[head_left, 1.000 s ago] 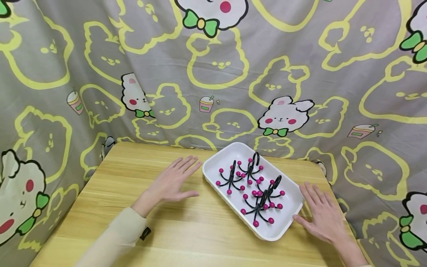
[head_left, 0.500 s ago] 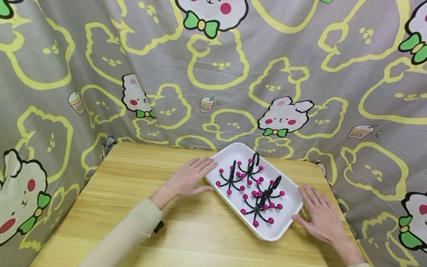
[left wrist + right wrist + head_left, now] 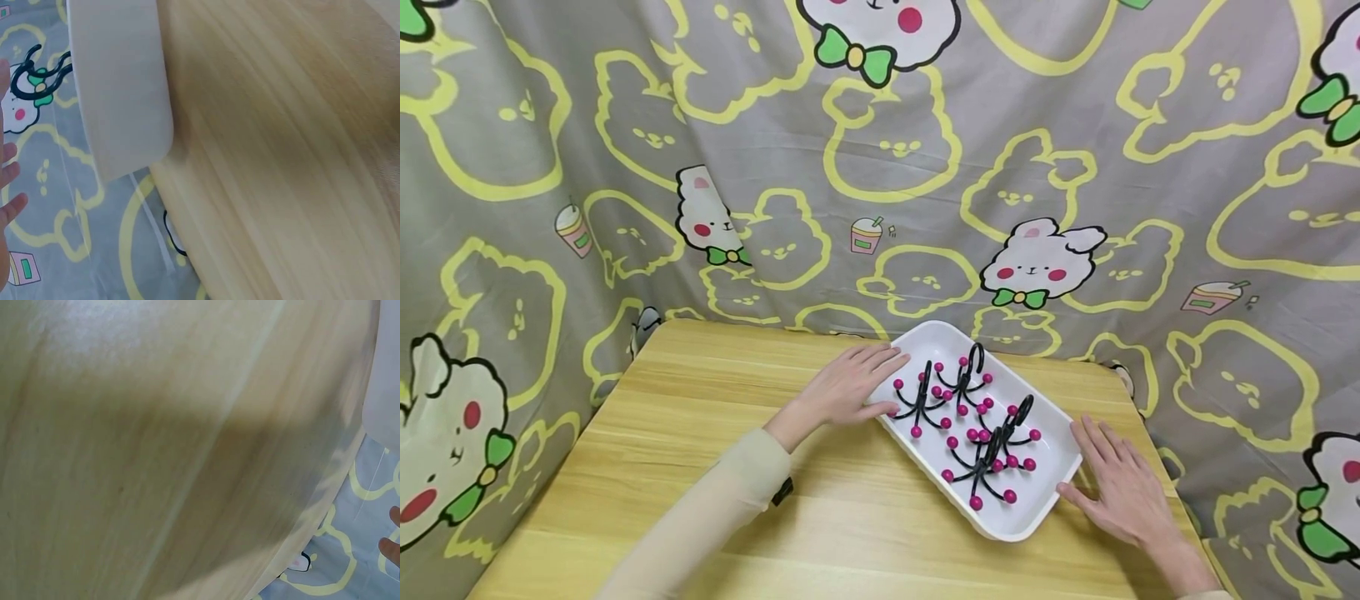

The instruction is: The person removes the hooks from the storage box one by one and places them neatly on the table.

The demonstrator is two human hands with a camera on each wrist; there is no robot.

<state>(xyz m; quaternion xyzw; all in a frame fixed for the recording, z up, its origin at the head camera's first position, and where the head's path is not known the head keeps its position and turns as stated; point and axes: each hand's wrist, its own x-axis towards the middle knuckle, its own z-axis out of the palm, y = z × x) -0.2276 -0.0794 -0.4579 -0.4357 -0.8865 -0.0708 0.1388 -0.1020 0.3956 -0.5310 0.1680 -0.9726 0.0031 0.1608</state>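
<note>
A white rectangular tray (image 3: 1051,467) sits at an angle on the table. Inside it stand several black hook hangers (image 3: 981,467) whose curved arms end in magenta balls. My left hand (image 3: 846,387) is at the tray's left side, its straight fingers overlapping the rim and its thumb close to a magenta ball. Beside the right end of the tray, fingers extended, is my right hand (image 3: 1126,492), with fingertips right at the rim. The left wrist view shows the outer wall of the tray (image 3: 122,94) and a black hook (image 3: 37,81) rising past it. Neither hand grips anything.
The wooden table (image 3: 842,533) spreads left and in front of the tray. A grey curtain (image 3: 902,208) with cartoon rabbits hangs right behind the table's back edge and along both sides. A small black object (image 3: 782,492) shows beneath the left wrist.
My left hand has moved right and slightly up from the bare wood to over the tray's left rim. The right hand, tray and hangers stay almost where they were.
</note>
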